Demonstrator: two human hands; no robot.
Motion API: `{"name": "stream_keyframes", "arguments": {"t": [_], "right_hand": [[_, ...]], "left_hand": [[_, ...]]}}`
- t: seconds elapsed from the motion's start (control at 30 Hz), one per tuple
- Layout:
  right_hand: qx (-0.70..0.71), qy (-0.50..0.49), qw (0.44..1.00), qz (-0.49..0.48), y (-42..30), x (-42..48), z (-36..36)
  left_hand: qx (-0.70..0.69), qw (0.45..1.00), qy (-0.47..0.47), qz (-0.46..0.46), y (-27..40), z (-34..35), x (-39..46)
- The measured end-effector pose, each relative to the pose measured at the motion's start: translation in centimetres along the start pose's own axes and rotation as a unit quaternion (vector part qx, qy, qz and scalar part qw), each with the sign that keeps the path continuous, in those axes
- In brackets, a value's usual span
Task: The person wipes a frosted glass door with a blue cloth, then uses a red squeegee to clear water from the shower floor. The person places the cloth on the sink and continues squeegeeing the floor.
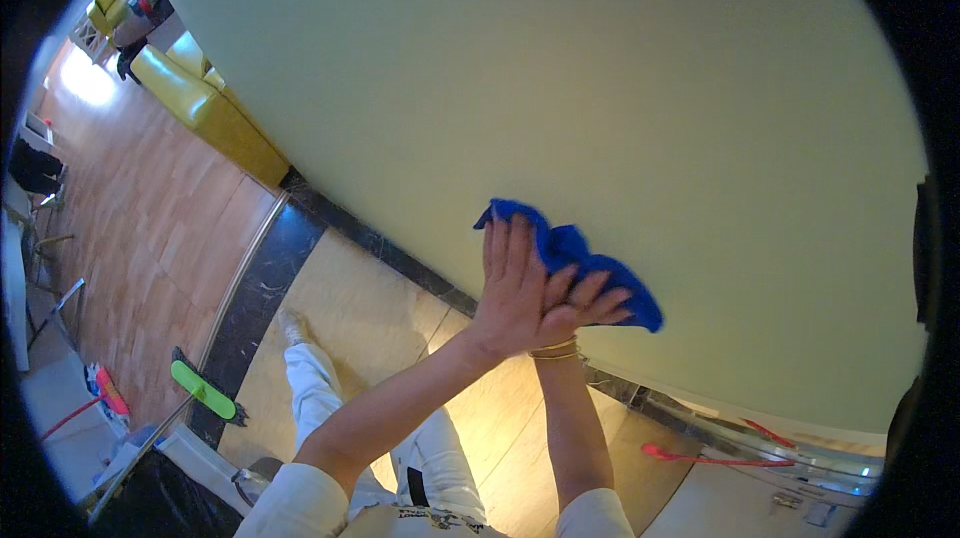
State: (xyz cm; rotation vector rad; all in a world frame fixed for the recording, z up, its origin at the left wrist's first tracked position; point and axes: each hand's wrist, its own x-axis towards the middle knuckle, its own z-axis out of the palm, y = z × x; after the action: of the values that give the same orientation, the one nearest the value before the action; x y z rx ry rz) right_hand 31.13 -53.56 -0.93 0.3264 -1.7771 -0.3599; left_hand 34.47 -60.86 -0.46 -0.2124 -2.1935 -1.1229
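Observation:
A crumpled blue cloth [566,245] lies against the pale green wall [600,88], low down above the dark skirting. My left hand [514,290] presses flat on the cloth's left part, fingers pointing up the wall. Close beside it and partly overlapped by it, my right hand [589,302] rests on the lower right part with its fingers spread. Thin gold-coloured bangles [555,349] circle my right wrist. Both palms face the wall, so the cloth beneath them is hidden.
A dark marble skirting [390,253] borders the beige tiles [360,290]. A yellow sofa [217,125] stands along the wall at left. A broom with a green head [202,389] leans at lower left. A red-handled tool [720,458] is at lower right.

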Motion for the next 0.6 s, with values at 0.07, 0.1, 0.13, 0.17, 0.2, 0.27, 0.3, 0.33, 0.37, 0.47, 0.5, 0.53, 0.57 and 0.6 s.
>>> {"name": "stream_keyframes", "arguments": {"t": [0.07,0.1,0.13,0.17,0.2,0.27,0.3,0.33,0.37,0.47,0.5,0.53,0.57,0.6], "right_hand": [[0.020,-0.110,0.991,-0.072,-1.5,-4.6,-0.4],[0.058,-0.163,0.979,-0.106,-2.6,-6.8,-0.5],[0.079,-0.210,0.965,-0.138,-3.5,-8.0,-0.6],[0.102,-0.258,0.946,-0.167,-4.5,-9.2,-0.7],[0.112,-0.304,0.925,-0.197,-5.2,-9.9,-1.1],[0.161,-0.369,0.893,-0.202,-6.9,-10.8,-0.6],[0.148,-0.356,0.897,-0.215,-7.5,-10.2,-0.5],[0.137,-0.340,0.902,-0.226,-8.3,-8.5,-0.5],[0.124,-0.324,0.907,-0.238,-8.8,-6.6,-0.4],[0.165,-0.261,0.930,-0.199,-10.4,1.4,-0.4],[0.182,-0.238,0.938,-0.173,-11.1,4.2,-0.3],[0.179,-0.207,0.950,-0.148,-11.6,6.8,-0.4],[0.170,-0.180,0.961,-0.122,-11.9,8.8,-0.2],[0.175,-0.139,0.971,-0.086,-12.5,10.7,0.0]], "left_hand": [[-0.011,0.997,-0.039,-0.064,-2.3,0.7,-2.5],[-0.015,0.992,-0.067,-0.104,-3.7,0.3,-3.9],[-0.023,0.985,-0.096,-0.143,-5.2,0.0,-4.8],[-0.004,0.980,-0.121,-0.159,-6.8,-0.4,-5.4],[0.012,0.972,-0.147,-0.180,-7.9,-0.6,-6.0],[0.075,0.955,-0.214,-0.192,-10.2,-1.2,-6.8],[0.055,0.960,-0.196,-0.192,-10.9,-1.6,-6.6],[0.038,0.965,-0.175,-0.191,-11.4,-2.5,-6.2],[0.020,0.969,-0.155,-0.189,-11.9,-3.2,-5.5],[-0.132,0.977,0.009,-0.169,-11.9,-5.9,-0.8],[-0.180,0.969,0.063,-0.157,-11.7,-7.1,1.4],[-0.161,0.977,0.083,-0.117,-11.7,-8.7,3.6],[-0.147,0.981,0.097,-0.077,-11.8,-9.8,5.7],[-0.132,0.983,0.119,-0.035,-11.8,-11.0,7.6]]}}
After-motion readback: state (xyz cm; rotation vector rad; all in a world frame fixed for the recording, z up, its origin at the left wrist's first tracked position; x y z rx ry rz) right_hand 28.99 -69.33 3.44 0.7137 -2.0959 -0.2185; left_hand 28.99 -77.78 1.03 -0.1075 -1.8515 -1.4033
